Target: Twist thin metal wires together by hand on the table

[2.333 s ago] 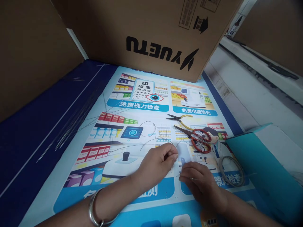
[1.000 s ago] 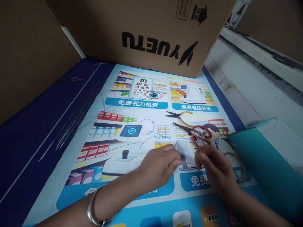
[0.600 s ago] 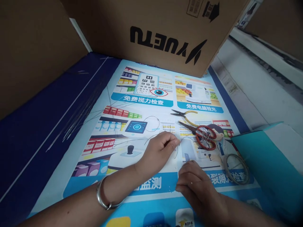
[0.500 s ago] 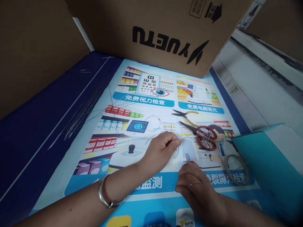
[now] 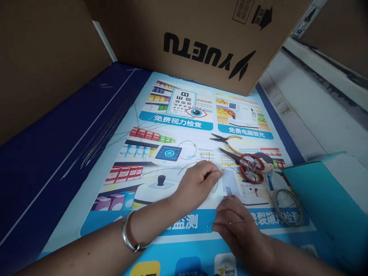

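Observation:
My left hand (image 5: 197, 182), with a silver bangle on its wrist, is closed in a pinch. Fine wire shows beside its fingertips, and a thin curved piece hangs just below them. Below and to the right, my right hand (image 5: 240, 226) has its fingers curled together around a thin wire (image 5: 253, 221). This wire crosses the fingers, carries a tiny pale speck, and runs right toward a wire coil (image 5: 287, 207). Red-handled scissors (image 5: 244, 165) lie beyond my hands, with tangled fine wire over the handles. Yellow-handled pliers (image 5: 227, 140) lie just past them.
A printed poster (image 5: 184, 134) covers the table. Several long thin wires (image 5: 94, 145) lie at the left on its dark blue border. A large cardboard box (image 5: 201, 23) stands at the back. At the right is a teal box (image 5: 324, 188).
The view has shifted slightly. Both hands keep almost the same pose, and the wire across my right hand shows more plainly now.

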`<state>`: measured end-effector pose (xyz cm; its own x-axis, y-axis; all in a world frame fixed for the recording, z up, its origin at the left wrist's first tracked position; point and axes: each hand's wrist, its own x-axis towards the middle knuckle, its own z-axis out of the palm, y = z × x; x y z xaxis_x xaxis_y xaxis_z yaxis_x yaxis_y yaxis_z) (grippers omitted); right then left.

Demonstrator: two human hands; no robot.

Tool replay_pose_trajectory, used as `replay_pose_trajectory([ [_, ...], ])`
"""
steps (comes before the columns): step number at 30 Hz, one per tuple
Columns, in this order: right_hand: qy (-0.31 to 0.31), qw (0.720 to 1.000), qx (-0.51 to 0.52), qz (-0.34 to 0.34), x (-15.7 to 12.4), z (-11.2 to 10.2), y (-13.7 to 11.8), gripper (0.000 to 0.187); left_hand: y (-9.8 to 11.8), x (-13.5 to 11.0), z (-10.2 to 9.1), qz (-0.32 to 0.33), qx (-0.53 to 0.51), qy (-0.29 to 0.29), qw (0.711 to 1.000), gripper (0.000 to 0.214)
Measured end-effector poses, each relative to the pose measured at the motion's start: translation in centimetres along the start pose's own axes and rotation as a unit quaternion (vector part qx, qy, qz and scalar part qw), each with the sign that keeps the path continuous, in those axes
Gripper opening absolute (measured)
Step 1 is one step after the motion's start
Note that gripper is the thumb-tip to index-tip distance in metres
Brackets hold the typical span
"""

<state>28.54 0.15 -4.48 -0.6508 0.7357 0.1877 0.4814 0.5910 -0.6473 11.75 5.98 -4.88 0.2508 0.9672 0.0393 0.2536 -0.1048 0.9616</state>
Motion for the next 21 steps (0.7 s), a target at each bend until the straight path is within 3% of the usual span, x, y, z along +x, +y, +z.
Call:
replay_pose_trajectory([
  [21,0.025,0.998,-0.052,-0.02,0.22,0.05,-0.51,0.015,-0.03,0.01,0.04,0.005,0.005,0.003,1.0,0.022],
])
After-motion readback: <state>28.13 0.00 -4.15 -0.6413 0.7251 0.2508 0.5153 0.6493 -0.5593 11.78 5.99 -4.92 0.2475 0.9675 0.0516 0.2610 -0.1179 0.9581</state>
